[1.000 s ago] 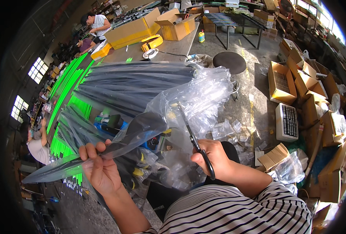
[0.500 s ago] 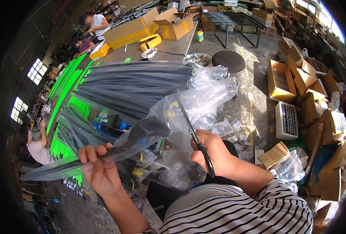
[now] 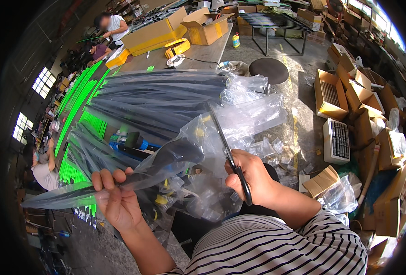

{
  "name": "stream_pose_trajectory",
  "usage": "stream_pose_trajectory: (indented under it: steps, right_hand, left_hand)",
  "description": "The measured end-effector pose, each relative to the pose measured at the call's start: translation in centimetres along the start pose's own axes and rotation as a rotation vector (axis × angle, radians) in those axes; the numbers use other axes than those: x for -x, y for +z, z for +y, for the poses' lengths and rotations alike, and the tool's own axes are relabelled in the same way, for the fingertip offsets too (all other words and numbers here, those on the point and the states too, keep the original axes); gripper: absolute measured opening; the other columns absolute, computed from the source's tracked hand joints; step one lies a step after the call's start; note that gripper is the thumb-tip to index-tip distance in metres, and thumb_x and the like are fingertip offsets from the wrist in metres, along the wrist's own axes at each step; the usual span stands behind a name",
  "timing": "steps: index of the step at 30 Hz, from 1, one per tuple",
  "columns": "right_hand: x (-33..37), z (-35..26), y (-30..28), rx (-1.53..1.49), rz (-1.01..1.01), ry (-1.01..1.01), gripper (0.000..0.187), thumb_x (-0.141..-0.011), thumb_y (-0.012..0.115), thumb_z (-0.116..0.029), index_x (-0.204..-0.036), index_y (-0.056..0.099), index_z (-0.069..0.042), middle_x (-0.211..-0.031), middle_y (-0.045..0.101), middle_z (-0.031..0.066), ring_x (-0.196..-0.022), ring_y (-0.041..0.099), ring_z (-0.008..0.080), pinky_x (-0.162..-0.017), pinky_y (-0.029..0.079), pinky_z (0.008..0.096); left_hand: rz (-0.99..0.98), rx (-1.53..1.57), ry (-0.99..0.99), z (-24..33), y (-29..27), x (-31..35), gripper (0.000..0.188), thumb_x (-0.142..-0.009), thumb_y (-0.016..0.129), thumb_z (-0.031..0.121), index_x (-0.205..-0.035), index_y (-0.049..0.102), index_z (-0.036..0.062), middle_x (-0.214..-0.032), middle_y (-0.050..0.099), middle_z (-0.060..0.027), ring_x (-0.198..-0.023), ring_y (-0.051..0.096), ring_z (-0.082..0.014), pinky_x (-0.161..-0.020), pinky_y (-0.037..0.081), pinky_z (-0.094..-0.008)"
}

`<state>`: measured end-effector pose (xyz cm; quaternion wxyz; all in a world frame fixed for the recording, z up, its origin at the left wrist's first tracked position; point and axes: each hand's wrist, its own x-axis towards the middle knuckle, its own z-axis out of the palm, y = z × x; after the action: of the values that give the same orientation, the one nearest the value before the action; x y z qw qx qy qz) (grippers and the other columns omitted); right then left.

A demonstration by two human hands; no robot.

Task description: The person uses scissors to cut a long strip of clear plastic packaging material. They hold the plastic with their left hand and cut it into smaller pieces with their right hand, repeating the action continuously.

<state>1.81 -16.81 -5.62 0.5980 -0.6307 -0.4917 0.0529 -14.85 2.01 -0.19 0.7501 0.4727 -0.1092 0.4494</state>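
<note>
While left fingers [image 3: 106, 179] pinch the clear plastic sleeve [image 3: 159, 168], right fingers [image 3: 245, 159] grip scissors [image 3: 231, 161]. Slack could snag the blades [image 3: 219, 129].

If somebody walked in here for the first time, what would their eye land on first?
Probably the bright green strips at the left, beside the dark bundles under clear plastic across the middle. Next, front and centre, the black-handled scissors in the right hand, and the clear sleeve with something dark inside, gripped by the left hand. Open cardboard boxes crowd the right side.
</note>
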Motion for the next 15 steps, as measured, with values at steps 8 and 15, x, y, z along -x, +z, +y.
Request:
stream_pose_trajectory:
  steps: [8, 15]
  right_hand:
    - [1.1, -0.1, 0.1, -0.176, 0.034, 0.133, 0.051, -0.082, 0.050, -0.045, -0.057, 0.043, -0.002, -0.050, 0.037, 0.0063, -0.041, 0.039, 0.0171, -0.040, 0.030, 0.0306]
    - [3.6, 3.1, -1.0, -0.115, 0.148, 0.332, 0.069, -0.071, 0.029, -0.073, -0.059, 0.040, -0.006, -0.041, 0.036, -0.0030, -0.037, 0.035, 0.0056, -0.037, 0.024, 0.0189]
  left_hand:
    - [0.122, -0.172, -0.018, 2.8, -0.6, 0.4, 0.028, -0.076, 0.046, -0.009, -0.096, 0.034, 0.0061, -0.087, 0.042, -0.0057, -0.091, 0.050, -0.0246, -0.092, 0.035, -0.0483]
    - [0.433, -0.366, -0.512, 10.6, -7.2, -1.1, 0.026, -0.076, 0.051, -0.006, -0.098, 0.037, -0.0027, -0.086, 0.051, -0.0135, -0.089, 0.057, -0.0356, -0.068, 0.053, -0.0396]
